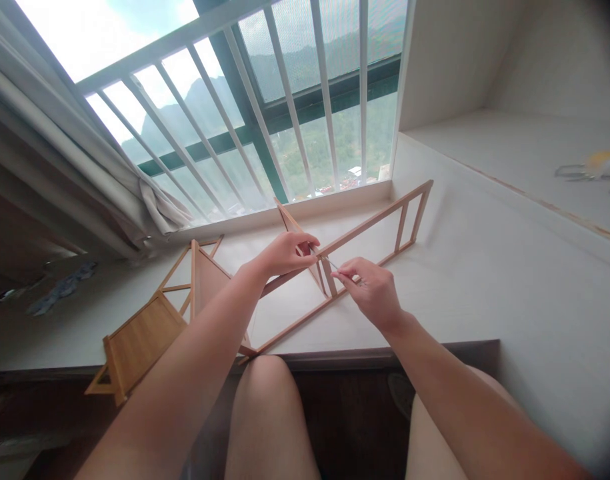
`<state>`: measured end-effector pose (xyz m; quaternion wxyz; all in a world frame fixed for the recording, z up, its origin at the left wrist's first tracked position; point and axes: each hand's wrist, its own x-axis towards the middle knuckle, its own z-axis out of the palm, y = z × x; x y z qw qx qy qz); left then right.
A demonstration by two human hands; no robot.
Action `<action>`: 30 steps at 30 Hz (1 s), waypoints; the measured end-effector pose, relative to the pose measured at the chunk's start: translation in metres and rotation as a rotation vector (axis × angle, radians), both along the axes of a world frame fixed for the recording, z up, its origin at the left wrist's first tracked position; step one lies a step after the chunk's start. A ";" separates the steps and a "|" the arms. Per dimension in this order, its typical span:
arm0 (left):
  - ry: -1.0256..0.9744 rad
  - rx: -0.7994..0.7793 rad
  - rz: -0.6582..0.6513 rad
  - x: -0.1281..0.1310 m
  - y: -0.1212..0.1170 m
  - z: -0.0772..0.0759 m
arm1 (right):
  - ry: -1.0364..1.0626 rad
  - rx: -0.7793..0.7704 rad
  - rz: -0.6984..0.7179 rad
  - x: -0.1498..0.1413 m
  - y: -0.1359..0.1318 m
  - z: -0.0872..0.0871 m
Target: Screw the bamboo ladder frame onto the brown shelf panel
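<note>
A wooden frame (pixel 379 217) of slim bars lies across the white ledge, one corner near my knee. My left hand (pixel 289 255) is closed at the joint of a long bar and a crosspiece (pixel 329 277), thumb and fingertips nearly together. What it pinches there is too small to make out. My right hand (pixel 369 288) holds a thin metal rod (pixel 333 265), possibly a hex key, between thumb and fingers. The rod points toward the joint and my left fingertips. A wooden panel (pixel 205 280) stands at the frame's left end.
At the left, a wooden piece with a flat board (pixel 147 337) overhangs the edge of the ledge (pixel 415 300). A barred window (pixel 285 100) rises behind, with a curtain (pixel 85 133) on its left. On the right shelf (pixel 535 143) lies a yellow-and-metal item (pixel 597 163).
</note>
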<state>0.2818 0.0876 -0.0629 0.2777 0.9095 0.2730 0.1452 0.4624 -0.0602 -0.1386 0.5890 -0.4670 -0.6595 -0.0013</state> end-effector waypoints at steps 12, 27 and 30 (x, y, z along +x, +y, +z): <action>-0.009 -0.002 -0.002 0.000 0.000 -0.001 | -0.032 0.033 -0.002 -0.002 0.001 0.000; -0.022 -0.023 -0.004 0.002 0.000 -0.001 | -0.066 -0.032 0.053 -0.008 0.002 -0.001; -0.019 -0.024 -0.002 0.002 -0.002 0.000 | 0.008 -0.075 0.046 -0.009 0.001 0.000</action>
